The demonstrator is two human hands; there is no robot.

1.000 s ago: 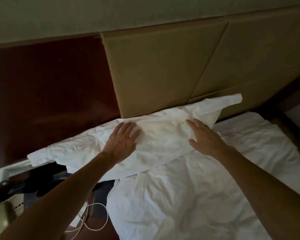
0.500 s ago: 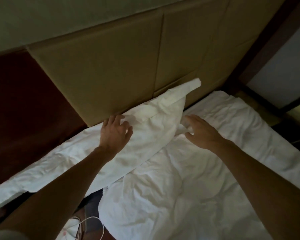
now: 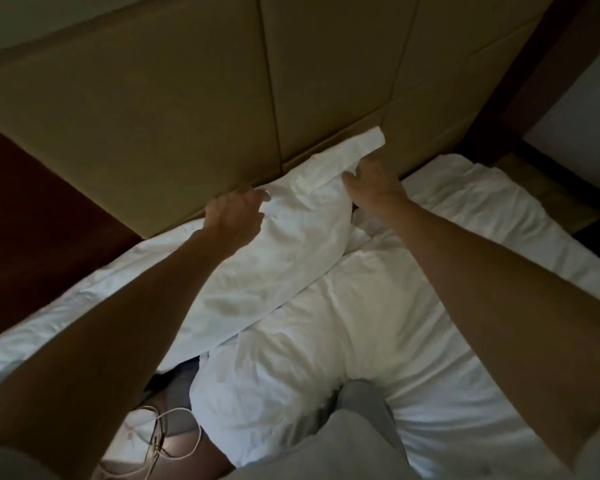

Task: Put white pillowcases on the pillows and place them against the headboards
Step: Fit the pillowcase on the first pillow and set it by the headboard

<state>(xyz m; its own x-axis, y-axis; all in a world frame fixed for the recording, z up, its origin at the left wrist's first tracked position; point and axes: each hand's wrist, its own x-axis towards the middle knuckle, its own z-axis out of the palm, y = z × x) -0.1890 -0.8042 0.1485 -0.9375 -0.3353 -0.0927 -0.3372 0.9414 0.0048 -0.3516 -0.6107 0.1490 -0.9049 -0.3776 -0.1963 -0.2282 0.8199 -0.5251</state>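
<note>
The white pillow [image 3: 291, 251] lies on the bed [image 3: 413, 334] up against the headboard [image 3: 187, 98] at 12 o'clock, with the left hand [image 3: 234, 216] curled over its top edge at 10 o'clock and the right hand [image 3: 373, 187] gripping its end at 2 o'clock.

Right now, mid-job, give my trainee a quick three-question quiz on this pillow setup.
1. True or false: the left hand grips the pillow where it meets the tan headboard.
2. Which hand is at the loose flap of the pillowcase: A left, B right, C neither?
3. Fill in: the thin cable lies on the person's ____ side.
Key: 1 true; 2 B, the right hand; 3 left.
</note>
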